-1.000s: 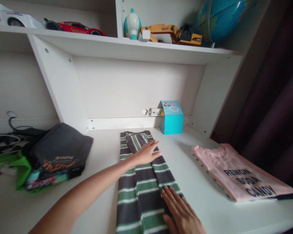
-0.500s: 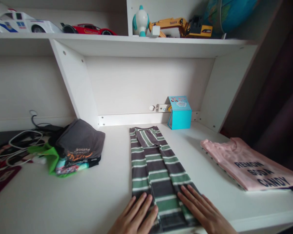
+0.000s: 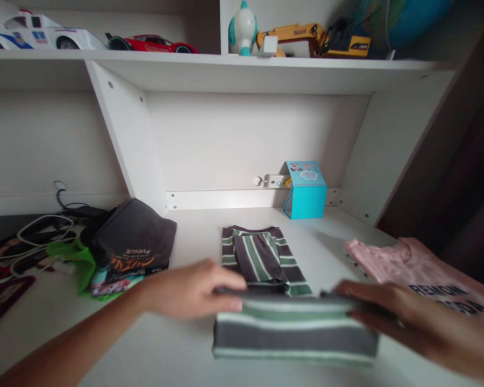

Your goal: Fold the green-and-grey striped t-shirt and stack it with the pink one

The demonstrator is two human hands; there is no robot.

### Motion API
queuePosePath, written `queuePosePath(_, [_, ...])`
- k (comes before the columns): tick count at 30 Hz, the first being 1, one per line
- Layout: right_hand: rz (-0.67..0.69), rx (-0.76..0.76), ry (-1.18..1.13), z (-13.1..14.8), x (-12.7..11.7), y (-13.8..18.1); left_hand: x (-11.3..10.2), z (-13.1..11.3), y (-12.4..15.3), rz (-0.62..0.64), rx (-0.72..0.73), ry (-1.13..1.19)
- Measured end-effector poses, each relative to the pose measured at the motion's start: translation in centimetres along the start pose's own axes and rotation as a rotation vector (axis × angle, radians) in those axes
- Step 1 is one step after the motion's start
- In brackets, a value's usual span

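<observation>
A grey, green and white striped garment (image 3: 266, 258) lies lengthwise on the white desk (image 3: 177, 344). Its near end (image 3: 294, 328) is lifted off the desk and held as a raised band, folded toward the far end. My left hand (image 3: 189, 290) grips the left corner of that raised edge. My right hand (image 3: 391, 312) grips the right corner, and is blurred by motion.
A folded pink shirt with dark lettering (image 3: 431, 279) lies at the right. A pile of dark and green clothes (image 3: 125, 247) lies at the left, with cables (image 3: 40, 231) beyond it. A turquoise box (image 3: 305, 191) stands at the back wall. Toy vehicles (image 3: 153, 43) line the shelf above.
Both hands lay flat on the garment's near end before. Now they grip its corners and have lifted that end up and toward the far end.
</observation>
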State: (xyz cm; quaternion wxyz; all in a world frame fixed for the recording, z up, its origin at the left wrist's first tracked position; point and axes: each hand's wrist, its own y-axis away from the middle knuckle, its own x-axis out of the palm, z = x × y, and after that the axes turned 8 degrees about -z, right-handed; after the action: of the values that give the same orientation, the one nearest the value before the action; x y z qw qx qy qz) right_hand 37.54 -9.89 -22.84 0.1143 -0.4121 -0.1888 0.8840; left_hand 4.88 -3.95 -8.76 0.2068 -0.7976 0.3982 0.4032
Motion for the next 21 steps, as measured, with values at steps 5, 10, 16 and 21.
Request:
queuePosePath(5, [0.19,0.21,-0.19,1.6,3.4,-14.6,-3.6,10.7,-10.3,-0.251,-0.217,0.295])
queuePosePath(10, [0.341,0.258,-0.148,-0.8,6.0,-21.5,-2.3,19.0,-14.5,-0.236,-0.512,0.389])
queuePosePath(16, [0.344,0.274,-0.087,-4.1,7.1,-23.7,-3.9,20.1,-15.6,-0.281,-0.336,0.27])
queuePosePath(21, [0.299,0.312,0.088,-6.0,9.3,-24.0,-1.5,22.6,-17.3,-0.374,-0.414,-0.135])
